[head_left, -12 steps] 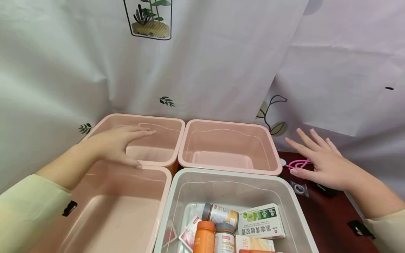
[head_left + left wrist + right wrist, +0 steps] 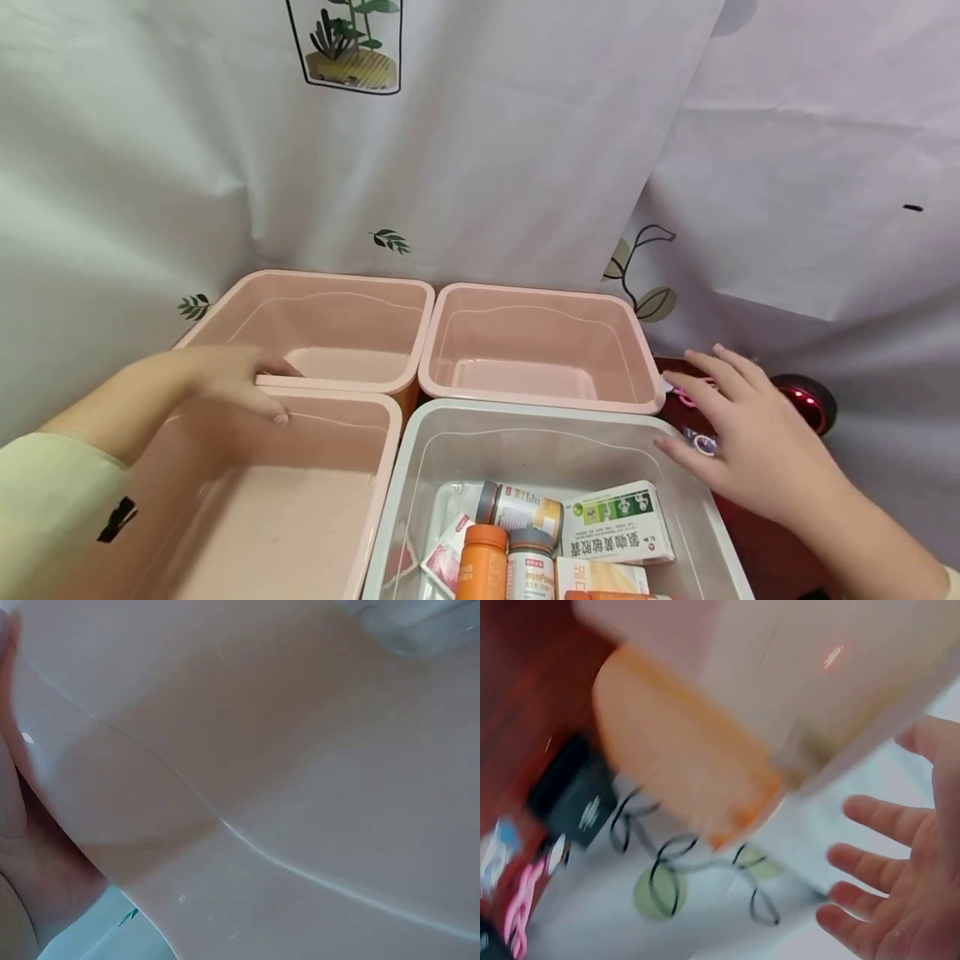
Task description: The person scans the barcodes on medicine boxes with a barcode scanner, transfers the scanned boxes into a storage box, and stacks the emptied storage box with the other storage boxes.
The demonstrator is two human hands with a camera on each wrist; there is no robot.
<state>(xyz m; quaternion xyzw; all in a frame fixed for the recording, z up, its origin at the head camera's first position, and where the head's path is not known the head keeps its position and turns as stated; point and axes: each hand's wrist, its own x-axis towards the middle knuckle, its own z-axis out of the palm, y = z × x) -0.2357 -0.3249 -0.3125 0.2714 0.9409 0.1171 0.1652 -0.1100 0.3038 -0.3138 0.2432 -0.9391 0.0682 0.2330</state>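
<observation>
My left hand [image 2: 225, 379] is at the rim between two pink bins. Its fingers bend down into the back-left bin [image 2: 367, 287], while the thumb hangs inside the front-left pink bin [image 2: 277, 508]. That rim passes between thumb and palm in the left wrist view, where the fingers are mostly hidden. Over the right rim of a grey bin [image 2: 525, 412], my right hand [image 2: 757, 442] is spread and holds nothing. In the grey bin lie an orange bottle [image 2: 483, 558], grey-capped bottles [image 2: 531, 567] and a medicine box [image 2: 618, 525].
Another pink bin [image 2: 540, 292] stands behind the grey one, close to the hanging patterned cloth [image 2: 510, 150]. On the dark red tabletop at right are pink tubing [image 2: 686, 396], a small clear packet [image 2: 702, 443] and a black rounded thing [image 2: 806, 402]. A black box [image 2: 574, 795] shows in the right wrist view.
My left hand has come down and left onto the rim, its fingers now bent. The right hand has moved left and lower, toward the grey bin's edge, uncovering the black rounded thing.
</observation>
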